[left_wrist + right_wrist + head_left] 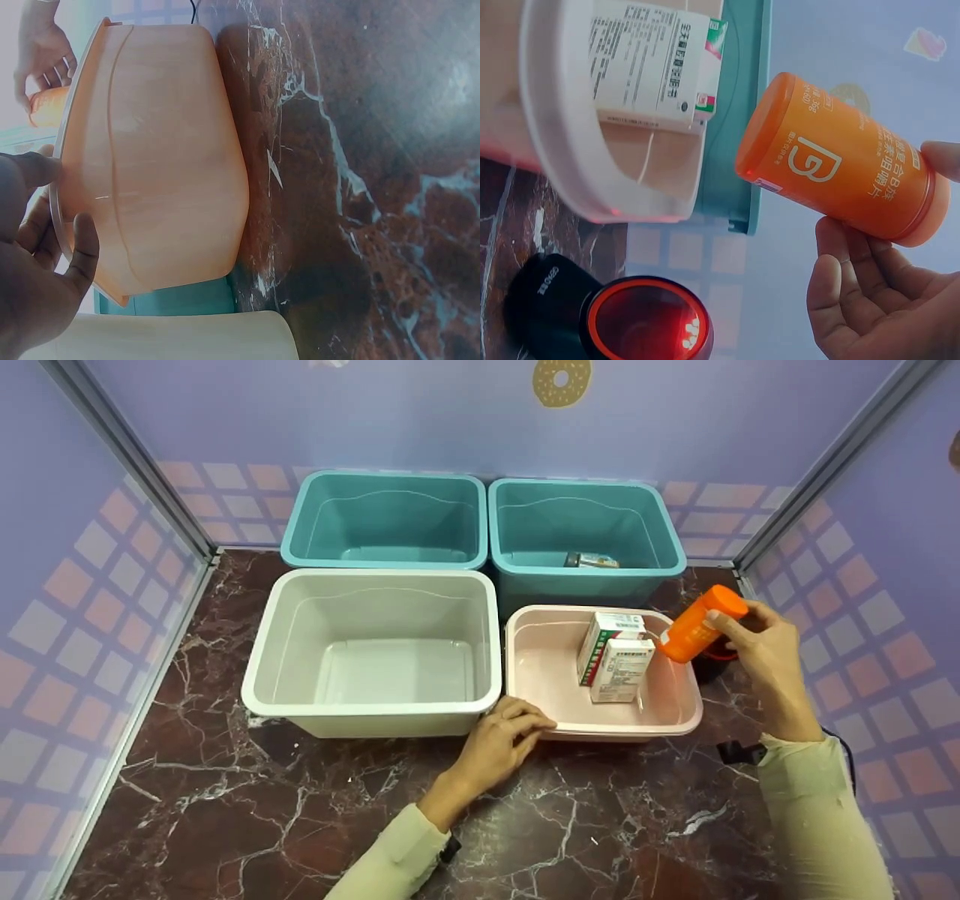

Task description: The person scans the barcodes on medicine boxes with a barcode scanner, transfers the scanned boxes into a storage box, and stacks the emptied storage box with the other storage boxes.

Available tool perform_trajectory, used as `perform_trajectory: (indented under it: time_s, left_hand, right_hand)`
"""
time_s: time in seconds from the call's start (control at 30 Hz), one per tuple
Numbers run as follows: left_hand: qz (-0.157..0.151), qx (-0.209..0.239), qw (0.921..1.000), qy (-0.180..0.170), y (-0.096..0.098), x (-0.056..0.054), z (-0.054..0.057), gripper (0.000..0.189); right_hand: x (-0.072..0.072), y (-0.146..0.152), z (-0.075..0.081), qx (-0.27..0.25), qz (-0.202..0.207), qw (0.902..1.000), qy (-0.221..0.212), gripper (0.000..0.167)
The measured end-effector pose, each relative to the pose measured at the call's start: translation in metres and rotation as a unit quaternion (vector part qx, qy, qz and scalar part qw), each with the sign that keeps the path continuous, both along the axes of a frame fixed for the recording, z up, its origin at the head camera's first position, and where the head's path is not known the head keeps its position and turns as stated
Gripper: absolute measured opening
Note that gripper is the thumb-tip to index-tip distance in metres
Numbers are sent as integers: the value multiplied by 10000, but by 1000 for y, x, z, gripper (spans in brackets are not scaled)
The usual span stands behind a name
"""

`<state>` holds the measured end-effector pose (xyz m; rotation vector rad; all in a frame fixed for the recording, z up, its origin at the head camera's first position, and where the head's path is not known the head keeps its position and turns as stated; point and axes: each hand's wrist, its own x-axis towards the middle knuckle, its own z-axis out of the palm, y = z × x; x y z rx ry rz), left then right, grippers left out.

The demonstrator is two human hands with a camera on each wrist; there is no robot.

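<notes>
My right hand (765,656) holds an orange supplement bottle (694,626) near its cap, between thumb and fingers. The bottle is tilted over the right side of a pink bin (547,671), its cap end towards the hand. White lettering shows on it in the right wrist view. My left hand (502,739) grips the bin's front rim near the left corner, thumb and fingers on either side of the rim. Inside the pink bin stand two medicine boxes, a white one (624,671) in front and a green-and-white one (589,652) behind it.
Left of the pink bin stands a white bin (375,709). Two teal bins, one on the left (382,562) and one on the right (585,571), stand behind; a small bottle (592,560) lies in the right one. A black scanner (645,322) with a red-lit window sits beside the pink bin.
</notes>
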<state>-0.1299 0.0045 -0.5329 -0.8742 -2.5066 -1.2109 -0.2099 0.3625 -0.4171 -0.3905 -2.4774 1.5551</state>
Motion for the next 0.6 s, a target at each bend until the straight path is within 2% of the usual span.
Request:
perform_trajectory:
  time_s: [0.13, 0.23, 0.37, 0.5, 0.6]
  left_hand:
    - [-2, -24, 9999, 99, 0, -1, -1, 18]
    - [-4, -33, 9998, 172, 0, -1, -2, 17]
    - [-6, -39, 9997, 231, 0, -1, -2, 17]
    - [4, -46, 9998, 200, 1, -1, -1, 18]
    - [5, -50, 9999, 130, 1, -1, -1, 18]
  right_hand:
    - [1, 6, 0, -337, -86, 9994, 94, 24]
    - [1, 10, 0, -369, -166, 9991, 110, 22]
    - [3, 15, 0, -427, -322, 9986, 53, 23]
    - [3, 20, 0, -861, -408, 9954, 78, 25]
    - [4, 24, -2, -900, -438, 9950, 34, 28]
